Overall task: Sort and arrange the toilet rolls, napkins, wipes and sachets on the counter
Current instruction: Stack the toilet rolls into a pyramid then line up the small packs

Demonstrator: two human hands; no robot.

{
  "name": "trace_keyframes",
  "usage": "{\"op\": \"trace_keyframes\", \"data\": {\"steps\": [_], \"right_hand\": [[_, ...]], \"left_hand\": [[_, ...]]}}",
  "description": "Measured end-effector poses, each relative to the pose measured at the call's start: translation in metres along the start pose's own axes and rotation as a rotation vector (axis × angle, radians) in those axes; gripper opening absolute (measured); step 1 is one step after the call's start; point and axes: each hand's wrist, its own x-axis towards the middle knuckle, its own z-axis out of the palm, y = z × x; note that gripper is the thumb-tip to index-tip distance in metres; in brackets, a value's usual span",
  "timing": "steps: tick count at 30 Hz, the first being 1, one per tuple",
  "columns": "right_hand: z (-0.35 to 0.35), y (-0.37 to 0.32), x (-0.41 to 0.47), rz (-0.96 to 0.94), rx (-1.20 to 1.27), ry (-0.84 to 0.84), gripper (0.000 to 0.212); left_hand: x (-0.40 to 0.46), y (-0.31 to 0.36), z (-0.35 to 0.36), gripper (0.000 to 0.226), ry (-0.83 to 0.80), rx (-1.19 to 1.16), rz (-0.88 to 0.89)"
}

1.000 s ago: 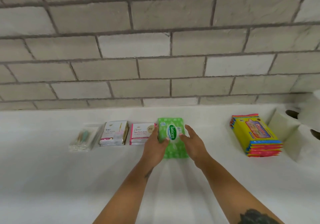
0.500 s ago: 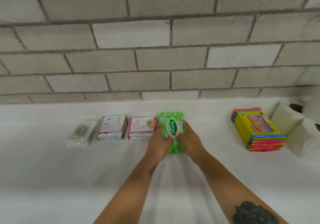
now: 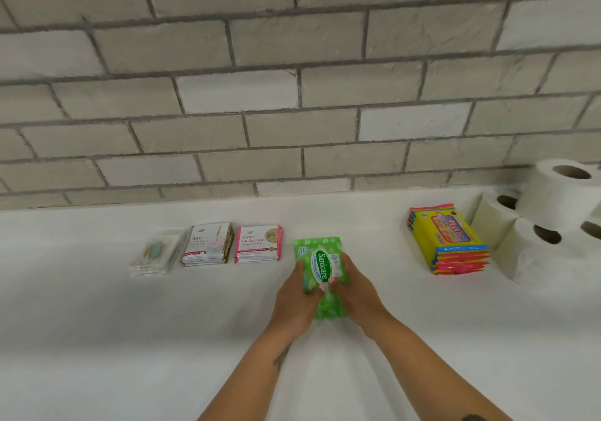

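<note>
A green Sanicare wipes pack (image 3: 317, 254) lies on the white counter (image 3: 97, 323) at the middle. My left hand (image 3: 297, 300) grips its left edge and my right hand (image 3: 354, 293) grips its right edge, thumbs over the label. Left of it stand two stacks of Dove sachets, one pink-trimmed (image 3: 258, 243) and one gold-trimmed (image 3: 208, 245). A stack of yellow napkin packs (image 3: 447, 238) lies to the right. Toilet rolls (image 3: 553, 206) are piled at the far right.
A clear packet of small sticks (image 3: 156, 254) lies at the left end of the row. A grey brick wall (image 3: 292, 95) rises directly behind the counter. Bare counter shows between the wipes and the napkin packs.
Both hands closed in on the wipes pack, thumbs now curled over its label. The pack stays in the same spot; the view shifted slightly.
</note>
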Motion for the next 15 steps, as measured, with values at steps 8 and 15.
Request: {"op": "trace_keyframes", "data": {"steps": [8, 15], "right_hand": [[-0.023, 0.019, -0.034, 0.011, 0.037, 0.012, 0.05], [-0.053, 0.034, -0.05, -0.017, 0.045, 0.016, 0.049]], "left_hand": [[-0.022, -0.003, 0.025, 0.046, -0.025, 0.0, 0.057], [-0.029, 0.002, 0.056, 0.044, -0.033, -0.033, 0.063]]}}
